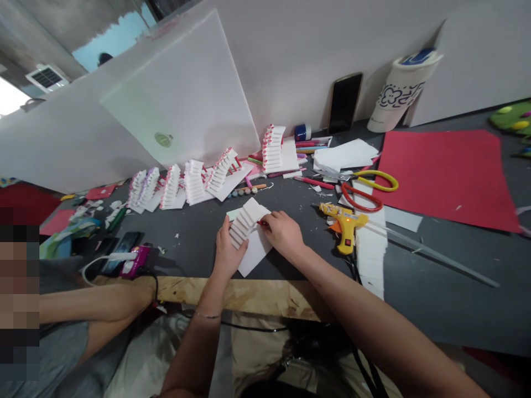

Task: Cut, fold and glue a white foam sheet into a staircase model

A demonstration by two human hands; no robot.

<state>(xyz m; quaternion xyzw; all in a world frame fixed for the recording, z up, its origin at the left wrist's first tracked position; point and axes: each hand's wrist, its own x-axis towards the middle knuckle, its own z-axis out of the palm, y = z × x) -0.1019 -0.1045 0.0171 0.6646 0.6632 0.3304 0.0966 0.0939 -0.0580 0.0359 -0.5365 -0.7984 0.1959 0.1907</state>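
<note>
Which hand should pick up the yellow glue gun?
Probably the right hand: it sits closer to the yellow glue gun. The left hand is farther away and is holding the white stepped piece.

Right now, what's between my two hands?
In the head view, a white stepped paper piece sits on a white card, between your left hand and right hand.

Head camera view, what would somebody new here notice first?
The row of white stepped paper models with red edging, along the far side of the dark table top, catches the eye first. At the centre, the left hand and right hand hold another white stepped paper piece. To their right lie a yellow hot glue gun and a large red card sheet.
</note>
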